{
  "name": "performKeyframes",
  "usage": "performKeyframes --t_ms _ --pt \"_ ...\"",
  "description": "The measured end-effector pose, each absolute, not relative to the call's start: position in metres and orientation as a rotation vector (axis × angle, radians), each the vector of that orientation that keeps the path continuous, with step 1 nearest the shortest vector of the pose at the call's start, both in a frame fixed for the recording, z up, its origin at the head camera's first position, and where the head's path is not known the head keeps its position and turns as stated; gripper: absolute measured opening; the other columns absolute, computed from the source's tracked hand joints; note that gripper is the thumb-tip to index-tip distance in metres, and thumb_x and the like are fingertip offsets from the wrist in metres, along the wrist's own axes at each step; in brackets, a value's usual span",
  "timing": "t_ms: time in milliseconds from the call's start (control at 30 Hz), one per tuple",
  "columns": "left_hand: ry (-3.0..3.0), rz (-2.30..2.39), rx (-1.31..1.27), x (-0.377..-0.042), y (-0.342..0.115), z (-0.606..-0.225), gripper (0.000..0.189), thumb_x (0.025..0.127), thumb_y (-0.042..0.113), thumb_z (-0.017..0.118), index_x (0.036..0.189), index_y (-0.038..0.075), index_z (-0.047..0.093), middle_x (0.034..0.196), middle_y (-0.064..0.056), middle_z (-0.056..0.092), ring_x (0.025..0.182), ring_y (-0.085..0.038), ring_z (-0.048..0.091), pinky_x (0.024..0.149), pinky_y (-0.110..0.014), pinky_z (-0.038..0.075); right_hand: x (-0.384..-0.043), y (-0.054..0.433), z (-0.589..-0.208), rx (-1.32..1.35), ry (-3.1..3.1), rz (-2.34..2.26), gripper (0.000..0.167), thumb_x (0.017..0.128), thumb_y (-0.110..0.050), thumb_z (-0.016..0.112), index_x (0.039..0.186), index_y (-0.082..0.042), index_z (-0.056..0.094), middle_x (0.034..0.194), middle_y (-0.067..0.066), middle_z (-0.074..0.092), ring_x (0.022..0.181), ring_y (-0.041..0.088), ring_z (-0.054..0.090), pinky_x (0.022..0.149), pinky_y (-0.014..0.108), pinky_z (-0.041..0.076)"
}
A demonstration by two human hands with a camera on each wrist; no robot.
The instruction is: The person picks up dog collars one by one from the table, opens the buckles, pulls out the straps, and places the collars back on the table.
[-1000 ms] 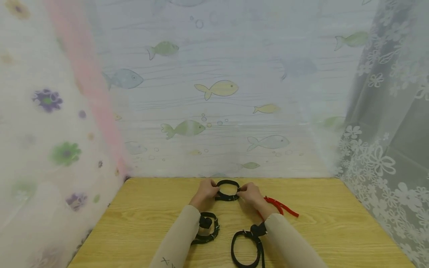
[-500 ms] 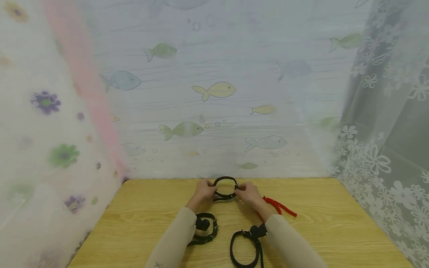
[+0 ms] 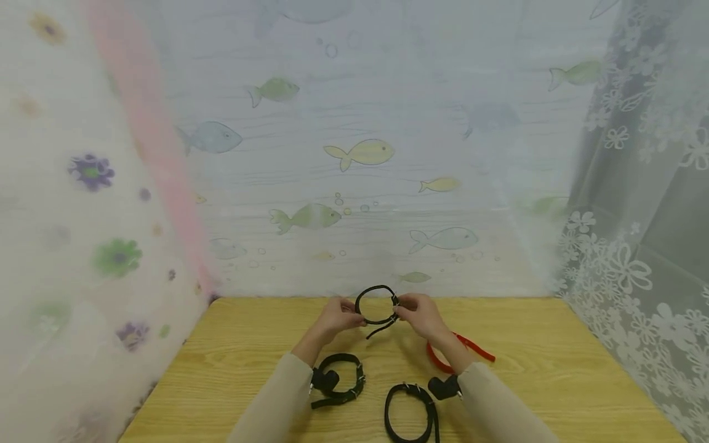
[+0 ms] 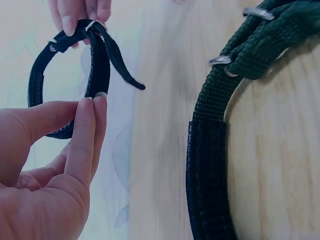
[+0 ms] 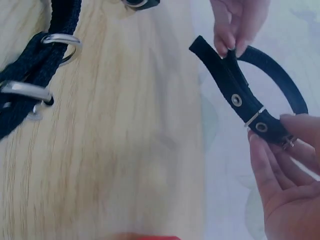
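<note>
A black buckled collar (image 3: 359, 298), closed into a loop, is held up between both hands above the far part of the table. My left hand (image 3: 335, 317) pinches the loop's left side between thumb and fingers. On the opposite side, my right hand (image 3: 422, 315) grips the band near its metal buckle (image 5: 288, 143). The right wrist view shows metal eyelets and a keeper ring along the strap (image 5: 220, 67). Its loose end hangs below the loop. Nearer to me, under the left forearm, lies a dark collar (image 4: 212, 100) with metal rings, greenish in the left wrist view.
Another black collar (image 3: 389, 415) lies at the table's front, right of the middle. A red collar (image 3: 437, 363) rests partly under the right forearm. The wooden table (image 3: 554, 369) meets a fish-patterned curtain (image 3: 365, 184) at its back edge.
Both hands have lifted the black collar from the table, and it now tilts with its loose end hanging. My right hand has shifted right, showing more of the red collar.
</note>
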State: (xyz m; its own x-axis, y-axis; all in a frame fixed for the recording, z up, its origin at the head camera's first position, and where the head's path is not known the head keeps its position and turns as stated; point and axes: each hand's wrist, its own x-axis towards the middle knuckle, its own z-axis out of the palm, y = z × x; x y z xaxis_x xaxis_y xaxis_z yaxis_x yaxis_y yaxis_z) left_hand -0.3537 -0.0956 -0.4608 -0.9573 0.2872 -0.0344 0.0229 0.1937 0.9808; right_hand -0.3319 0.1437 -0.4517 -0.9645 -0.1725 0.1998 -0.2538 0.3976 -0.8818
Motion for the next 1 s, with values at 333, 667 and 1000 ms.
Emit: performKeyframes --t_ms 333,667,1000 --pt "2.311 1.611 0.567 -0.337 -0.104 -0.462 0.021 0.093 0.012 0.076 0.103 -0.003 0.065 0.098 -0.012 0.067 0.094 -0.035 0.072 0.090 -0.053 0.055 -0.323 0.158 -0.439 0.693 -2.617 1.336 0.032 0.100 -0.013 0.067 0.127 0.005 0.067 0.115 0.018 0.072 0.103 0.032 0.071 0.087 0.045 0.058" --pt "2.379 1.572 0.698 -0.333 -0.107 -0.462 0.041 0.099 0.023 0.071 0.130 -0.003 0.063 0.115 -0.010 0.068 0.108 -0.027 0.068 0.095 -0.053 0.054 -0.315 0.169 -0.431 0.857 -2.665 1.269 0.028 0.101 -0.008 0.066 0.125 0.004 0.068 0.116 0.018 0.072 0.103 0.030 0.072 0.085 0.039 0.059" --pt "2.345 1.665 0.795 -0.331 -0.108 -0.461 0.033 0.099 0.024 0.072 0.124 0.003 0.072 0.109 -0.009 0.075 0.099 -0.022 0.073 0.091 -0.047 0.057 -0.314 0.173 -0.431 0.882 -2.651 1.245 0.029 0.101 -0.013 0.066 0.126 0.001 0.069 0.118 0.015 0.072 0.106 0.030 0.070 0.088 0.042 0.058"
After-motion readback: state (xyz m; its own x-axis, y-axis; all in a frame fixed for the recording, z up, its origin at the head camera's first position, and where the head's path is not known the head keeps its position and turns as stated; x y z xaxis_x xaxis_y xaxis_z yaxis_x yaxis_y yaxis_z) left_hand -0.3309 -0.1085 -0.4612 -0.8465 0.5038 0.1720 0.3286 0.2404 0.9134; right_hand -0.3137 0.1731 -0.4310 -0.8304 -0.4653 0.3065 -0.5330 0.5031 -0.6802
